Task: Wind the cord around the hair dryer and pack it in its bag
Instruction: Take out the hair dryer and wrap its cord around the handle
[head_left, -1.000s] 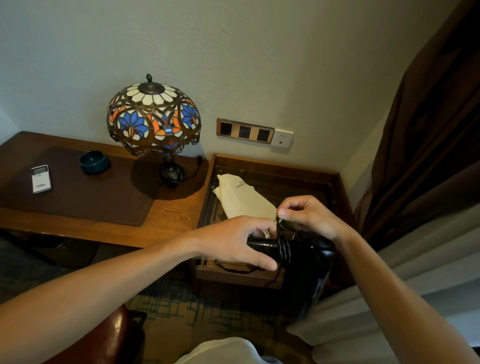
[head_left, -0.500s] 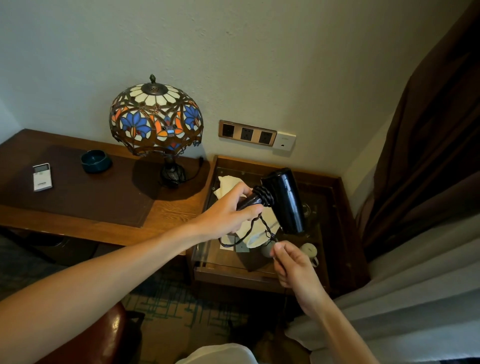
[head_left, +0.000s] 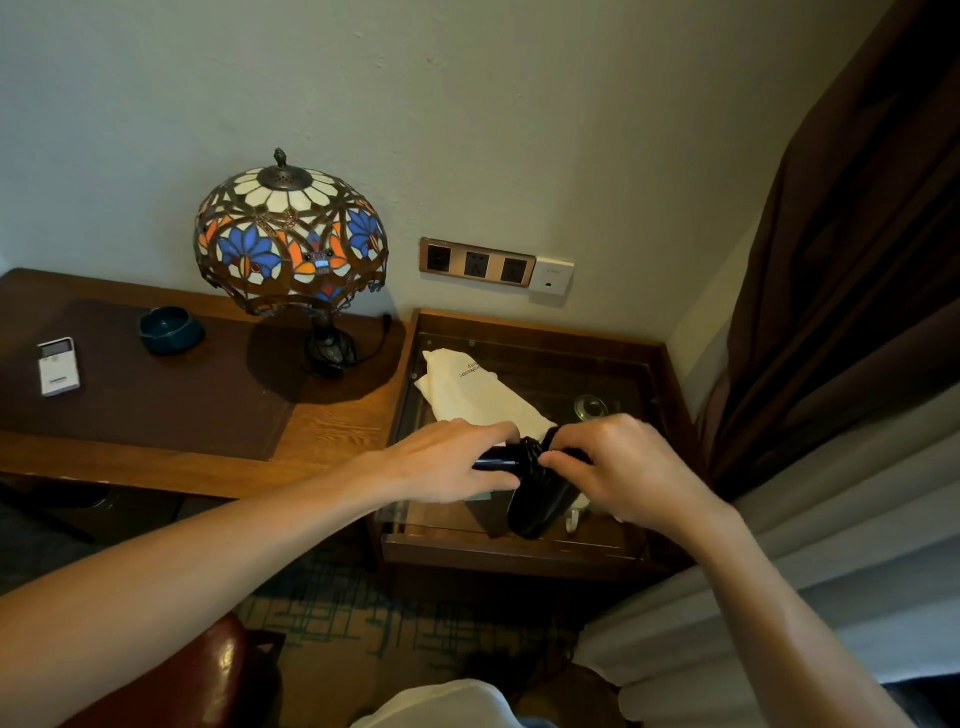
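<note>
Above the glass-topped counter (head_left: 613, 364) — where the cream bag (head_left: 467, 395) lies flat — I hold the black hair dryer (head_left: 537, 506). My left hand (head_left: 441, 467) wraps its grip around the handle; my right hand (head_left: 623, 467) pinches the cord (head_left: 530, 457) wound there.

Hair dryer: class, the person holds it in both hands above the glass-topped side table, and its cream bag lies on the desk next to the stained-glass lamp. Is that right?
Not quite. The head view shows the cream bag lying on the glass-topped side table, not on the desk beside the stained-glass lamp. The rest holds: the left hand and right hand hold the hair dryer above that table.
</note>
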